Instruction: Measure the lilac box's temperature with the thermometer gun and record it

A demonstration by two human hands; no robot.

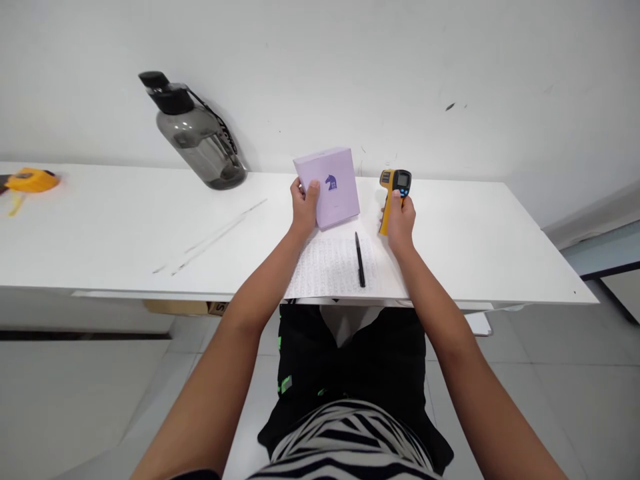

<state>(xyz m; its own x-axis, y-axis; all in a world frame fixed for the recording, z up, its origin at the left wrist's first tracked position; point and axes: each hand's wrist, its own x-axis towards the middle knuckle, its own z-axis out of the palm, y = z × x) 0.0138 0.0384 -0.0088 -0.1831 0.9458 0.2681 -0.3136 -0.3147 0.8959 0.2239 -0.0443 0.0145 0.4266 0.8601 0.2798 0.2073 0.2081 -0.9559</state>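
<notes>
Left hand (304,205): grip closed on the left edge of a lilac box (343,197), thumb on the front face, fingers round behind. Box is tilted, front toward the camera, above the back half of the white tabletop (470,247); can't tell if its bottom edge touches down. Markings on it: dark blue horse-head logo (331,182) with tiny characters inside, too small to read, plus a faint line of print lower down, also illegible. Right hand (401,217): grip wrapped round the handle of a yellow-and-black infrared thermometer (389,198), thumb just below its blue buttons (403,191). Screen (403,179) faces up at the camera, reading not legible. Between the forearms, a sheet of paper (325,267) lies at the front edge, covered in dense rows of writing, can't resolve the words. Black pen (359,260) lies on it, right of centre. Grey see-through bottle (203,140) with black cap stands well left, near the wall; pale lettering on its strap (215,119), can't make it out. Far left: yellow tape measure (33,180), blurred, cut by the frame. Cardboard (175,307) under the front edge shows part of some dark lettering.
</notes>
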